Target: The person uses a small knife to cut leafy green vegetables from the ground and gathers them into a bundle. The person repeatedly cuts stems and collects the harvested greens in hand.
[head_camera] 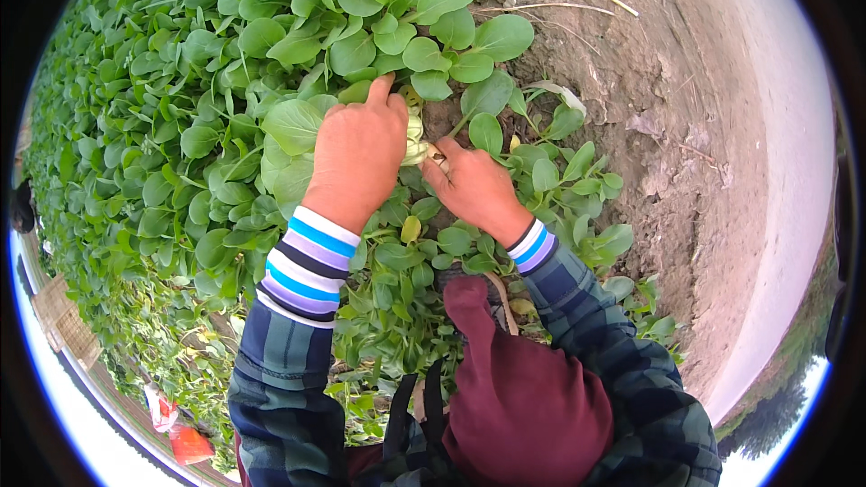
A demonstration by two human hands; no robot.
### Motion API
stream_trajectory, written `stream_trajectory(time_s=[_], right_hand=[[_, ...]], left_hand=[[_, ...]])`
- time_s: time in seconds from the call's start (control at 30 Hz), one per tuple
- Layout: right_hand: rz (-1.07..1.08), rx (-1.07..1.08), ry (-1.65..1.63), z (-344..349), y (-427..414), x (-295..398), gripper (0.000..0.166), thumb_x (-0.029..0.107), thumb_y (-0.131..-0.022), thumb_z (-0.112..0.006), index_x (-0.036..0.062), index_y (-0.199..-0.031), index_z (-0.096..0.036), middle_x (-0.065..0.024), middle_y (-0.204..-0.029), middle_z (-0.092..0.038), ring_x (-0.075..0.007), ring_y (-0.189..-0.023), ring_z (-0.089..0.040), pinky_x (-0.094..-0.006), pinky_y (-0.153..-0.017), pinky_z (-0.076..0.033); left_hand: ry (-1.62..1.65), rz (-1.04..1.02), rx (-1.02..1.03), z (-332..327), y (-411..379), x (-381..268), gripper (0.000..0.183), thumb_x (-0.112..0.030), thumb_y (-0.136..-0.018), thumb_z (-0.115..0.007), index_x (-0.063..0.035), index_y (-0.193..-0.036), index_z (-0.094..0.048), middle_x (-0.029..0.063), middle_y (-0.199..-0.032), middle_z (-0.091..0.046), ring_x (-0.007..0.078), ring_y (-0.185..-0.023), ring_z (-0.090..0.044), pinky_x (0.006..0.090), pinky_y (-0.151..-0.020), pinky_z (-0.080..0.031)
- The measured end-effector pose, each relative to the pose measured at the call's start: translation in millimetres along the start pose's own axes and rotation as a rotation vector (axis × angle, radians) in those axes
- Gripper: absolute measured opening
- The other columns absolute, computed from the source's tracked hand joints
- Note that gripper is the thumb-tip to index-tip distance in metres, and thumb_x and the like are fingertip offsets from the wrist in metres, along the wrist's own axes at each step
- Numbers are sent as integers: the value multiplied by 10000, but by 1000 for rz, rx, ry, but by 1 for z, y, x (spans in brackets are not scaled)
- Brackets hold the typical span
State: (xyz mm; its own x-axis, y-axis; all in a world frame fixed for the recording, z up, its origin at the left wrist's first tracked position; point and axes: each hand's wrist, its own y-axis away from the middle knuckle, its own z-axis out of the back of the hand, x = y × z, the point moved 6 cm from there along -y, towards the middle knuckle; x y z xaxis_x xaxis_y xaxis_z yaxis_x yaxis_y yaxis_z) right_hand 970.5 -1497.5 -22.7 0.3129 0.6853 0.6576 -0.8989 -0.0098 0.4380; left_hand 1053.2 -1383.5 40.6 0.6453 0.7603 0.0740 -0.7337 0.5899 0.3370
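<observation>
A leafy green plant like bok choy [414,142] lies sideways between my hands, its pale stalks pointing right and its broad leaves [291,128] spreading left. My left hand [358,149] wraps around the stalks from above, its index finger stretched toward the row of greens. At the cut or root end of the stalks [437,155], my right hand [473,182] pinches with thumb and fingertips. Whether a small tool sits in the right fingers is hidden. A yellowed leaf [410,96] shows just past the left knuckles.
Dense standing greens [169,95] fill the left side. Bare soil [649,115] runs along the right, beside a pale paved strip [778,149]. Smaller plants [406,257] grow below my hands, near my maroon-covered knee [528,392]. A red bag [189,445] lies at lower left.
</observation>
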Motion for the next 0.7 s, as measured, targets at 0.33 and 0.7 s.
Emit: stream_trajectory(time_s=[0.33, 0.7], right_hand=[[61, -36, -167, -5, -20, 2, 378, 376, -994, -562, 1, -972, -599, -224, -703, -650, -450, -683, -642, -548, -622, -501], [39, -25, -68, -15, -38, 7, 392, 371, -965, -566, -12, -955, -652, -237, -740, -679, -446, -709, -664, -556, -666, -519]], left_hand=[[24, 218, 153, -56, 34, 55, 557, -63, -696, -771, -25, -1226, -603, 106, -1447, -506, 301, -859, -720, 389, -764, -588], [133, 295, 145, -77, 42, 64, 584, -49, -686, -760, 15, -1241, -591, 84, -1471, -491, 311, -840, -717, 397, -763, -585]])
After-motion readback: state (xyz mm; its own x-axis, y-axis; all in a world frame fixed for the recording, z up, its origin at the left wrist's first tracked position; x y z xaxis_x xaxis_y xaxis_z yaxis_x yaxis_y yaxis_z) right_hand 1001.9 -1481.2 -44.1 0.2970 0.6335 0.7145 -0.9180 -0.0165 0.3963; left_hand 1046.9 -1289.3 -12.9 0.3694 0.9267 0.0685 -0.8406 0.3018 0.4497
